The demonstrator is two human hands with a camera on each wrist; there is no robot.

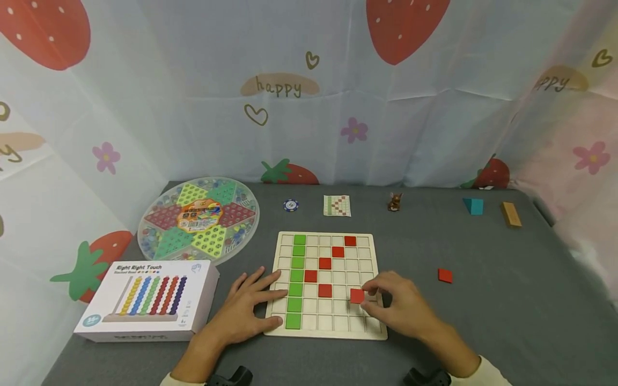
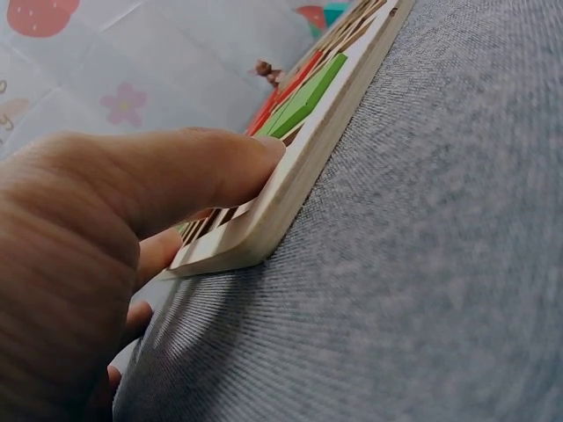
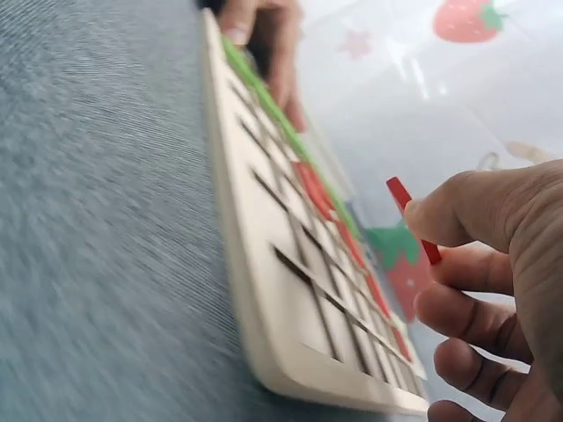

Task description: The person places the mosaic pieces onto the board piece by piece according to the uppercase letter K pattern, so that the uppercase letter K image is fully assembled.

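A wooden grid board (image 1: 326, 333) lies on the grey cloth, with a column of green tiles (image 1: 296, 275) and several red tiles (image 1: 325, 263) in a slanting line. My left hand (image 1: 246, 308) rests along the board's left side, fingers spread; its thumb touches the front left corner area in the left wrist view. Above the lower right part of the board, my right hand (image 1: 398, 303) pinches a red tile (image 3: 413, 220) between thumb and forefinger, clear of the grid. Another red tile (image 1: 445, 275) lies on the cloth to the right of the board.
Behind the board are a poker chip (image 1: 291, 205), a small pattern card (image 1: 337, 206) and a brown figurine (image 1: 394, 202). A blue block (image 1: 473, 206) and a wooden block (image 1: 510, 214) lie far right. On the left are a white box (image 1: 149, 300) and a round Chinese checkers set (image 1: 159, 203).
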